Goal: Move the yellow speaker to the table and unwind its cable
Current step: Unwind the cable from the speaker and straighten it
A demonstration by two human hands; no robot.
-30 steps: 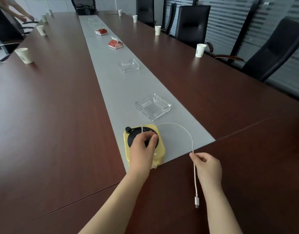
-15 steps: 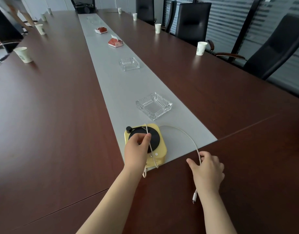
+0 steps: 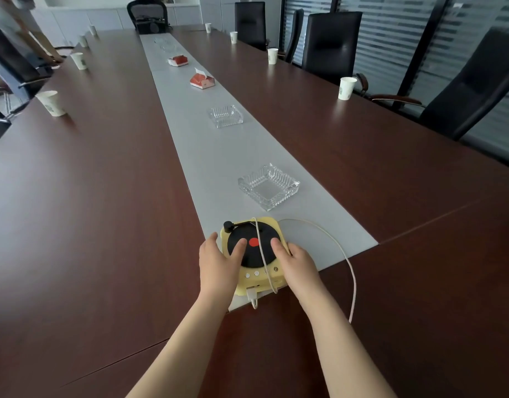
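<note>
- The yellow speaker [image 3: 247, 258] is set on the grey runner [image 3: 219, 168], just nearer than the glass ashtray [image 3: 269, 186].
- Its sides are clasped by the left hand [image 3: 216, 262] and the right hand [image 3: 298, 264].
- One turn of the cable [image 3: 345, 255] is laid over it; the remainder is trailed nearer than, and right of, the ashtray.

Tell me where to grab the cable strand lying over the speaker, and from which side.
Probably pinch the cable where its single strand crosses the disc, coming from above with the right hand. There it lies alone on a flat top; at the near edge it bends round the speaker near the plug.
</note>
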